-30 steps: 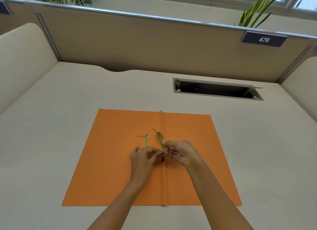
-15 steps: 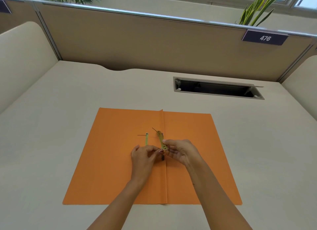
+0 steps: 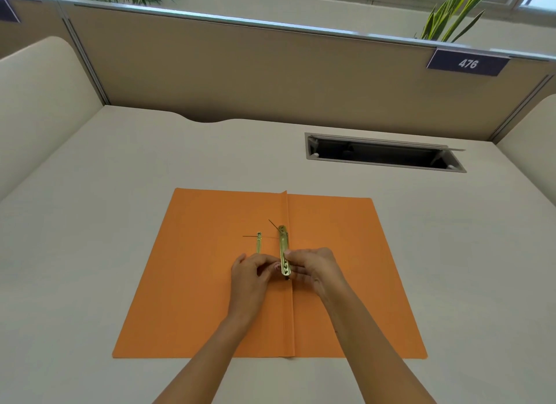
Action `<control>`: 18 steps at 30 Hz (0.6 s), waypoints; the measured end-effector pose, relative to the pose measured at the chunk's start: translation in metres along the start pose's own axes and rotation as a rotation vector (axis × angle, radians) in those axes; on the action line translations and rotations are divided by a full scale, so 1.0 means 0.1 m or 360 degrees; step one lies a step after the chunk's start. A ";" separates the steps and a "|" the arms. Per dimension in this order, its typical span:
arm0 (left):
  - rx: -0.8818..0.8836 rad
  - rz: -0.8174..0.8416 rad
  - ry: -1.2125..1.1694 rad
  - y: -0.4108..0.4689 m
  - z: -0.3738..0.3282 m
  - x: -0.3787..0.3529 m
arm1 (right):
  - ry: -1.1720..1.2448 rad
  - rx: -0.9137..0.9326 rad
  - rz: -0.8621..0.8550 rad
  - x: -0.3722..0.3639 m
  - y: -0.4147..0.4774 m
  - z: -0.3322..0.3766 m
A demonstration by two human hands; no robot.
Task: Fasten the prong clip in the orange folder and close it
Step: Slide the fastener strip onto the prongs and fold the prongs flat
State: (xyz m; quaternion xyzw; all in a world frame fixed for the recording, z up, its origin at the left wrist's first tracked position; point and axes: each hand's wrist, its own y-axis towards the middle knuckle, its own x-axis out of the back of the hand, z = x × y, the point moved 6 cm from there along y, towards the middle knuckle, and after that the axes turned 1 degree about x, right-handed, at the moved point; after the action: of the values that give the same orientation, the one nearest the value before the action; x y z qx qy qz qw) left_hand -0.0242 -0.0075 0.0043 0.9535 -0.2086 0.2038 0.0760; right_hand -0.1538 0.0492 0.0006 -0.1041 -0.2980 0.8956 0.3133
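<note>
The orange folder (image 3: 186, 283) lies open and flat on the desk, its spine fold running toward me. A brass clip bar (image 3: 283, 247) lies along the fold, with a thin prong sticking up at its far end. My right hand (image 3: 316, 268) pinches the bar's near half. My left hand (image 3: 251, 271) pinches at the bar's near end from the left. A second brass strip (image 3: 258, 242) lies on the left flap, its near end under my left fingers.
A rectangular cable slot (image 3: 385, 153) is set into the desk at the back right. Beige partition walls (image 3: 240, 72) enclose the desk on three sides, with a "476" plate (image 3: 467, 62) at the upper right. Plants stand behind the partition.
The clip bar has turned from a slant to lie straight along the fold. Both hands stay pinched at its near end.
</note>
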 end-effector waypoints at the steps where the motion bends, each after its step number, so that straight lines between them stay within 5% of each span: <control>1: 0.0004 -0.0002 -0.0002 0.00 0.00 0.01 | -0.0024 0.0025 -0.0049 0.01 0.00 -0.02; 8: 0.0027 -0.0146 -0.0096 0.00 -0.02 0.09 | -0.0336 0.0215 -0.0309 0.05 -0.04 -0.05; 18: -0.0050 0.0140 0.0337 0.25 -0.02 -0.01 | -0.0668 0.0410 -0.0436 0.08 -0.08 -0.03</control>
State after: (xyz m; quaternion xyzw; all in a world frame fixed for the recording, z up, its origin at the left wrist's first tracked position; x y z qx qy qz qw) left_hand -0.0371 -0.0293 0.0075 0.9152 -0.2444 0.3031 0.1036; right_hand -0.1552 0.0608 0.0032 0.1656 -0.2513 0.8774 0.3736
